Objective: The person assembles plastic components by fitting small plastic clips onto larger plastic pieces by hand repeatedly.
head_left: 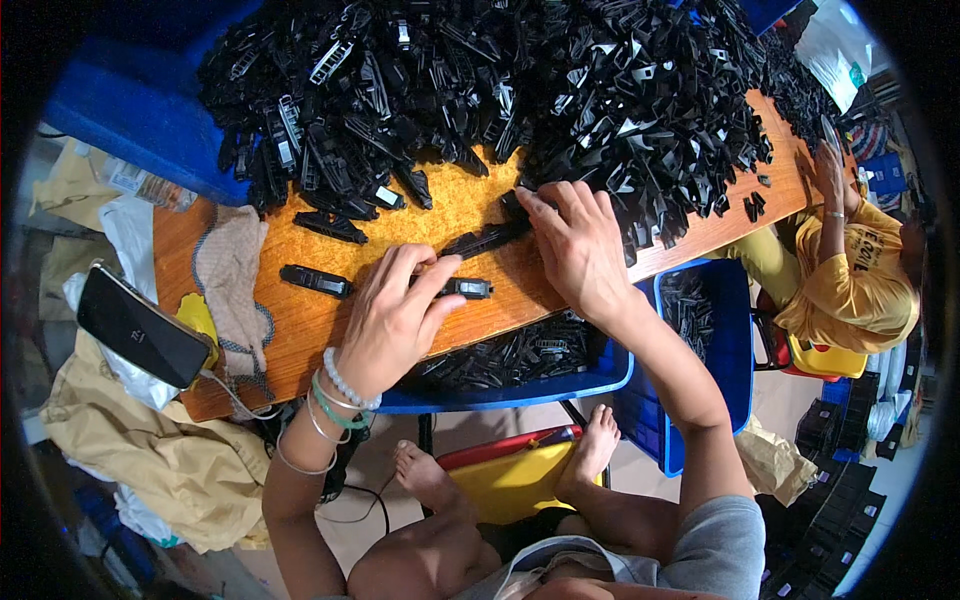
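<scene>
My left hand (pixel 390 318), with bracelets at its wrist, is low over the wooden table. Its thumb and forefinger close round a long black plastic part (pixel 472 288), whose left portion is under the fingers. My right hand (pixel 582 245) is farther right, fingers bent down and pinching a small black plastic part (pixel 513 205) at the fingertips, mostly covered. Between the hands lies another long, ribbed black part (pixel 485 239). A separate black part (pixel 316 281) rests left of my left hand, and one more (pixel 330 226) lies beyond it.
A large heap of black plastic parts (pixel 420 80) covers the table's (pixel 190 330) far side. Blue bins (pixel 520 392) with parts stand below its near edge. A cloth (pixel 232 270) and phone (pixel 140 325) are at left. Another person (pixel 850 265) sits at right.
</scene>
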Action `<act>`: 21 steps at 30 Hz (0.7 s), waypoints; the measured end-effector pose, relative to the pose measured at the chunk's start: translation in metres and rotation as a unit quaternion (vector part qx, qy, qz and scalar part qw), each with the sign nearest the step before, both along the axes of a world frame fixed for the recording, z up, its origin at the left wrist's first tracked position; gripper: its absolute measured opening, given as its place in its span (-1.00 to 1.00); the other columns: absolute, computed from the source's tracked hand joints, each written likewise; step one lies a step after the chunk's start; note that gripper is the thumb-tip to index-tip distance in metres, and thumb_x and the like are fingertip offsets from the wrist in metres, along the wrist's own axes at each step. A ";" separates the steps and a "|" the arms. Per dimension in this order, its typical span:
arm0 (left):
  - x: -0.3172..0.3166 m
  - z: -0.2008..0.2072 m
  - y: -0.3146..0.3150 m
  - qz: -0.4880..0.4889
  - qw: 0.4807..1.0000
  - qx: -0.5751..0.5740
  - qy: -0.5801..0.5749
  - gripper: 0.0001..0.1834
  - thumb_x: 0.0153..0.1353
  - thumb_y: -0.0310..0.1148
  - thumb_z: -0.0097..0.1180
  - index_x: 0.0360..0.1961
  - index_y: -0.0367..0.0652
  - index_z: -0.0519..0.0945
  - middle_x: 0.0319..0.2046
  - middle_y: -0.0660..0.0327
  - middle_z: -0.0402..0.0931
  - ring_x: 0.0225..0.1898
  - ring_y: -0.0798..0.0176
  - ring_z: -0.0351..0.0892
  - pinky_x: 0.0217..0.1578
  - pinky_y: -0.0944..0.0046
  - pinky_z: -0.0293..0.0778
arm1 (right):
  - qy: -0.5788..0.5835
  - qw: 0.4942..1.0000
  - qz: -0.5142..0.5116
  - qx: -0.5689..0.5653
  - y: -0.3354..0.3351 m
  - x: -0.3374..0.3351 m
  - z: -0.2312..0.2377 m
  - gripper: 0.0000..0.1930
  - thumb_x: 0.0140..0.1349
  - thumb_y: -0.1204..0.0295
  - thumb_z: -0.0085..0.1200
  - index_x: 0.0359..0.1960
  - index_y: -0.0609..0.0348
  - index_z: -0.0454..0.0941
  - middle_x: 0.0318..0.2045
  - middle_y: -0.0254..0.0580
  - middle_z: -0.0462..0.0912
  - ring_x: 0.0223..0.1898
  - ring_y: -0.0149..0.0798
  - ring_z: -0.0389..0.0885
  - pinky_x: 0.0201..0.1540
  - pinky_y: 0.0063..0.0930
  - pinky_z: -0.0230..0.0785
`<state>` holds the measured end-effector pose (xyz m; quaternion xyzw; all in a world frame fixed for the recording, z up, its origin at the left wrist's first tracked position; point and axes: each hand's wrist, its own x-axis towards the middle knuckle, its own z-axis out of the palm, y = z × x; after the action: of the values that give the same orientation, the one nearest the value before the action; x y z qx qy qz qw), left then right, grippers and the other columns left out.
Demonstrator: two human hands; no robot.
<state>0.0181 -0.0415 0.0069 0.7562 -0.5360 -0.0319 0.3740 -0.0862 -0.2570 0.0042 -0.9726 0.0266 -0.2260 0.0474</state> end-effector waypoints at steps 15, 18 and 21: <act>-0.009 -0.005 0.008 0.075 0.997 0.007 0.002 -0.77 0.06 -0.57 0.23 -0.20 -0.28 0.56 -0.28 0.05 0.44 -0.20 -0.04 0.44 -0.14 0.10 0.40 | 0.046 0.995 0.043 0.076 0.020 0.016 0.007 -0.75 0.04 0.50 0.09 -0.20 0.23 0.53 -0.27 -0.08 0.49 -0.21 -0.05 0.51 -0.14 -0.23 0.38; -0.010 -0.003 0.012 0.035 0.999 -0.002 0.033 -0.76 0.03 -0.58 0.26 -0.22 -0.27 0.60 -0.29 0.07 0.45 -0.21 0.00 0.45 -0.15 0.12 0.41 | 0.092 0.984 0.058 0.140 0.013 0.011 0.016 -0.66 0.00 0.46 0.20 -0.13 0.25 0.53 -0.26 -0.04 0.48 -0.20 0.03 0.56 -0.15 -0.17 0.45; -0.010 -0.005 0.012 0.024 0.998 0.003 0.052 -0.77 0.00 -0.59 0.28 -0.24 -0.27 0.62 -0.28 0.09 0.45 -0.21 0.03 0.46 -0.16 0.14 0.41 | 0.134 0.970 0.095 0.181 0.006 0.010 0.015 -0.54 -0.05 0.41 0.31 -0.05 0.25 0.53 -0.24 -0.02 0.48 -0.19 0.08 0.58 -0.14 -0.14 0.47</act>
<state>0.0076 -0.0292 0.0022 0.7675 -0.4970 -0.0639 0.3999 -0.0761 -0.2508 0.0189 -0.9674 -0.0199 -0.0794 0.2396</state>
